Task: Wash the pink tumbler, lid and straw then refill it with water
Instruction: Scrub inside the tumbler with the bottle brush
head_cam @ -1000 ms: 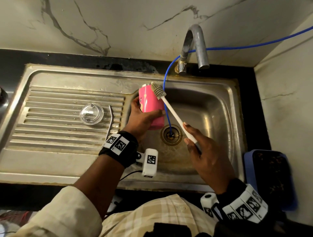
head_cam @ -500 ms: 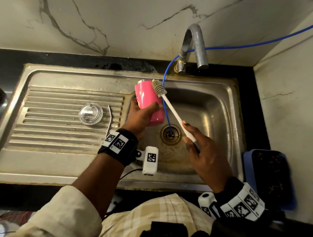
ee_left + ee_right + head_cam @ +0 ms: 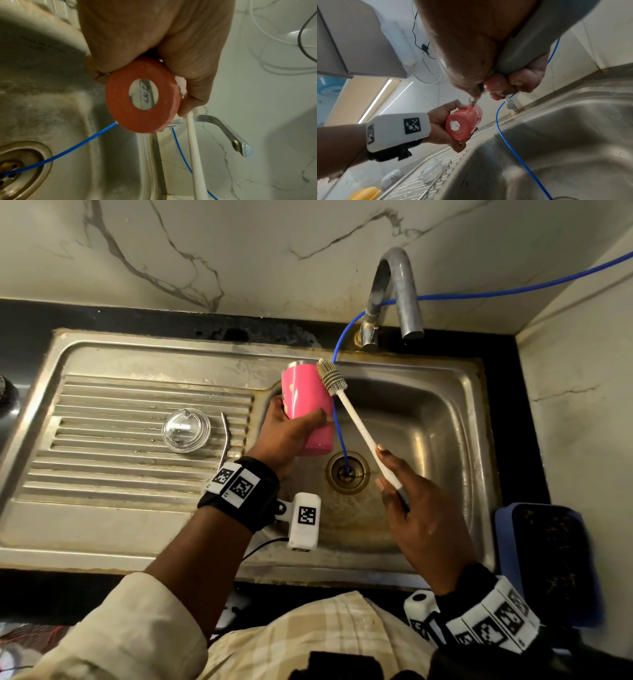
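My left hand (image 3: pixel 284 433) grips the pink tumbler (image 3: pixel 306 402) around its lower half, tilted over the left edge of the sink basin (image 3: pixel 428 419). The left wrist view shows the tumbler's round base (image 3: pixel 142 97). My right hand (image 3: pixel 411 501) holds the white handle of a bottle brush (image 3: pixel 359 426). The grey brush head (image 3: pixel 330 378) lies against the tumbler's upper right side near the rim. The clear lid (image 3: pixel 185 430) and the bent metal straw (image 3: pixel 225 440) lie on the ribbed drainboard (image 3: pixel 102 467).
A metal tap (image 3: pixel 397 292) stands behind the basin with no water running. A thin blue tube (image 3: pixel 339 426) runs from the wall down into the drain (image 3: pixel 347 472). A blue tray (image 3: pixel 548 563) sits at the right of the sink. A yellow object (image 3: pixel 364 194) lies beyond the drainboard.
The tumbler has shifted slightly left and turned more upright in my left hand. The brush head has slid along its upper side. My right hand stays about where it was.
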### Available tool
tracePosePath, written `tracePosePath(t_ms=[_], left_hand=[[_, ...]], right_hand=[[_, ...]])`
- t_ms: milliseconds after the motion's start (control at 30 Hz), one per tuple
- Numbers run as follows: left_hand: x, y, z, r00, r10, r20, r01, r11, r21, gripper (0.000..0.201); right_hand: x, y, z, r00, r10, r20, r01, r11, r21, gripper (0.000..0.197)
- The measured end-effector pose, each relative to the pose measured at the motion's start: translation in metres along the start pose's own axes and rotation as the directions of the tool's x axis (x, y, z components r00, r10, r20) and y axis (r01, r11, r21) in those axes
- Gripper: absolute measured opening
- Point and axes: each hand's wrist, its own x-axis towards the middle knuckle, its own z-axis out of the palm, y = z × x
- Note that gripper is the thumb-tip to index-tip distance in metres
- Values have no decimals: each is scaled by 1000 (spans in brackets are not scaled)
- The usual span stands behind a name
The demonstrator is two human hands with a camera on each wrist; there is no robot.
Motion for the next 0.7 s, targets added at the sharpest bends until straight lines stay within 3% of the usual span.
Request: tracePosePath(t_ms=[133, 333, 533, 600, 700], left_hand=[[1, 3, -3, 999, -27, -48, 23, 997, -78, 82], [-8, -10, 11, 999, -23, 23, 24, 998, -59, 100], [0, 2, 0, 1000, -2, -31, -2, 990, -141, 92], [-2, 3, 0, 1000, 6, -19, -9, 993, -115, 87], [-7, -6, 10, 998, 12, 58, -6, 996, -89, 94]], right_hand=[[-6, 1, 1, 997, -47, 62, 43, 997, 60, 54], [4, 0, -2, 999, -34, 13, 33, 999, 28, 51], [-13, 2, -5, 996, -30, 83, 27, 999, 39, 55], [-14, 2, -5, 998, -27, 64, 24, 999, 45, 55], [-2, -1, -5, 1000, -27, -16, 27, 999, 32, 53]])
